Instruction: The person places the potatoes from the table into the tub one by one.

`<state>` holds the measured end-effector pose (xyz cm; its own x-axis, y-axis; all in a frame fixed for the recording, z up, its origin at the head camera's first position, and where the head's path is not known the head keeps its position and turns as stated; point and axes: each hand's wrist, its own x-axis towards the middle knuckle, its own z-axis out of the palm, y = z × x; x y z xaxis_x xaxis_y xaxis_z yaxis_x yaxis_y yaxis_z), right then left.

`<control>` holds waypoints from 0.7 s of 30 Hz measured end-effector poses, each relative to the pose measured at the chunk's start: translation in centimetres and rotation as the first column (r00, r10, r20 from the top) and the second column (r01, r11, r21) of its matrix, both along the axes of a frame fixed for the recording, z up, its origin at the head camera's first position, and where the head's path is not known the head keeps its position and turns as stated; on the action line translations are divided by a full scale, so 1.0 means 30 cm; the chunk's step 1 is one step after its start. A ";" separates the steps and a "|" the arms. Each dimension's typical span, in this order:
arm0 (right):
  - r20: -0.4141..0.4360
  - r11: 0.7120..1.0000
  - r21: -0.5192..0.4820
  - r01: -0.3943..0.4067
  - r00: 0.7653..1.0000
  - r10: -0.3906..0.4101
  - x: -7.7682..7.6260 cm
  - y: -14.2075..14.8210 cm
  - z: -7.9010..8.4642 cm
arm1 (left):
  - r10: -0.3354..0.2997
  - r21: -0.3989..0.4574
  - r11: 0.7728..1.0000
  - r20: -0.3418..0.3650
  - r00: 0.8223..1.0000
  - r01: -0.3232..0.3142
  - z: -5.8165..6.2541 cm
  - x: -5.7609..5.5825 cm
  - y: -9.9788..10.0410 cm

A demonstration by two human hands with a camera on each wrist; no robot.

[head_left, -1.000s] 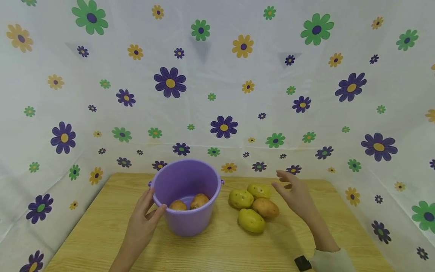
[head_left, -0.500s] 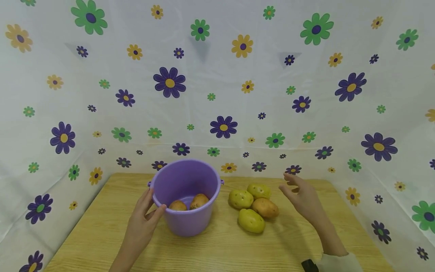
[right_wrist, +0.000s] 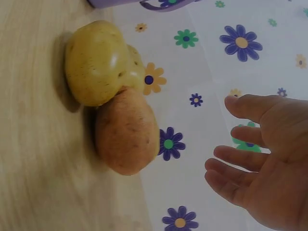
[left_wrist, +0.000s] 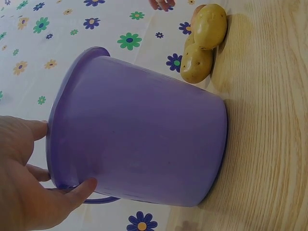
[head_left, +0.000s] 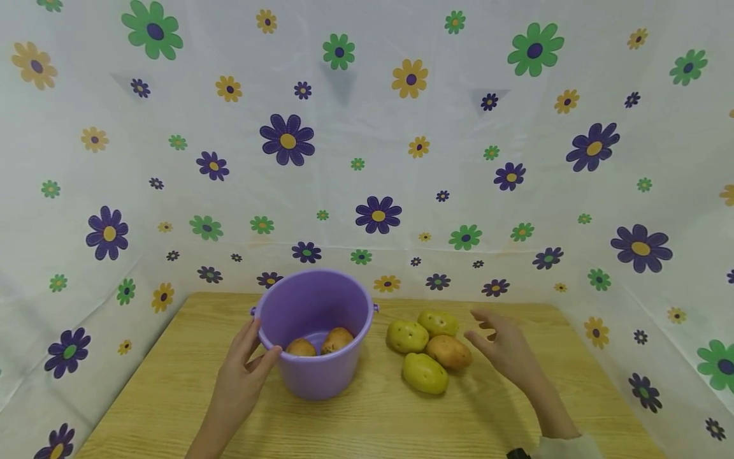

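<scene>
A purple bucket [head_left: 318,377] stands upright on the table, with two brown potatoes [head_left: 337,340] inside. My left hand [head_left: 241,370] rests against the near left side of its rim, thumb and fingers spread apart. In the left wrist view the fingertips touch the rim and outer wall of the bucket [left_wrist: 139,130]. To the bucket's right sit three yellow-green potatoes [head_left: 425,373] and one brown potato [head_left: 449,352], grouped together. My right hand [head_left: 504,347] hovers just right of that group, holding nothing. Its fingers are loosely bent and apart from the brown potato [right_wrist: 127,132].
The wood-grain table [head_left: 367,427] has a white flower-print cloth [head_left: 367,178] rising behind it and on both sides. A purple bucket handle [left_wrist: 101,199] hangs on the far side in the left wrist view.
My right hand first drew away to the right, then came lower and slightly back toward the potatoes. The left hand, bucket and potatoes stay where they were.
</scene>
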<state>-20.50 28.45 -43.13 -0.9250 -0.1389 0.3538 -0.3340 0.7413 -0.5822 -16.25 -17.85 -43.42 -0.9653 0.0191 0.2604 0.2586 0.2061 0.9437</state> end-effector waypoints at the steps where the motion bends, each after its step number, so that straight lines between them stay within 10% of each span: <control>1: 0.013 1.000 0.007 -0.004 1.000 0.004 0.001 0.000 -0.010 | 0.000 0.000 1.000 0.001 1.000 0.000 0.000 0.000 0.000; 21: 0.234 0.998 -0.052 -0.025 0.972 0.037 -0.003 -0.001 -0.187 | 0.004 0.002 1.000 0.003 1.000 -0.004 -0.001 0.004 -0.003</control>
